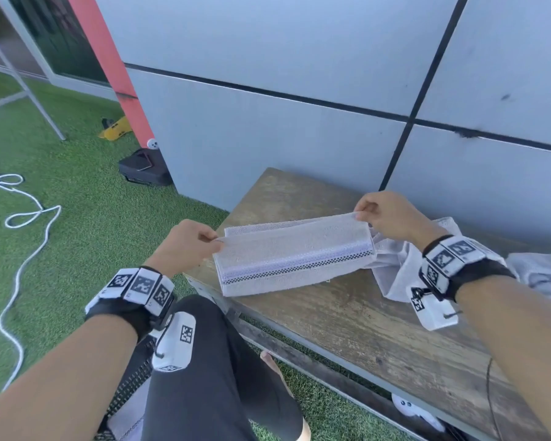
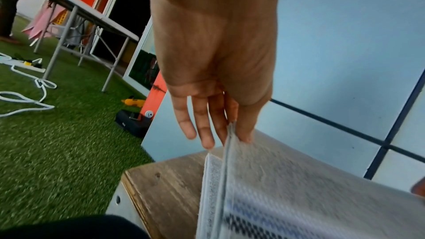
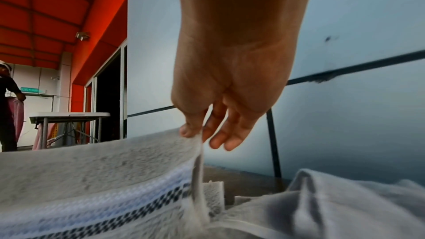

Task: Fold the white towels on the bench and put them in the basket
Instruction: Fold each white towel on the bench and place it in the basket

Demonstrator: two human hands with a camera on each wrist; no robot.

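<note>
A white towel (image 1: 295,256) with a blue stripe and a black checked band lies partly folded on the wooden bench (image 1: 347,313). My left hand (image 1: 215,238) pinches its left corner between thumb and fingers, as the left wrist view shows the hand (image 2: 232,130) gripping the towel (image 2: 299,188). At the other end my right hand (image 1: 361,214) pinches the right corner and lifts that edge; in the right wrist view the hand (image 3: 197,132) holds the towel (image 3: 103,170). A dark mesh basket (image 1: 131,386) shows partly by my left knee.
More white towels (image 1: 401,268) lie crumpled on the bench to the right, seen as a heap (image 3: 333,206) in the right wrist view. A grey panelled wall (image 1: 299,90) stands close behind. Green turf (image 1: 77,218) holds a white cable (image 1: 23,249) and a black case (image 1: 145,168).
</note>
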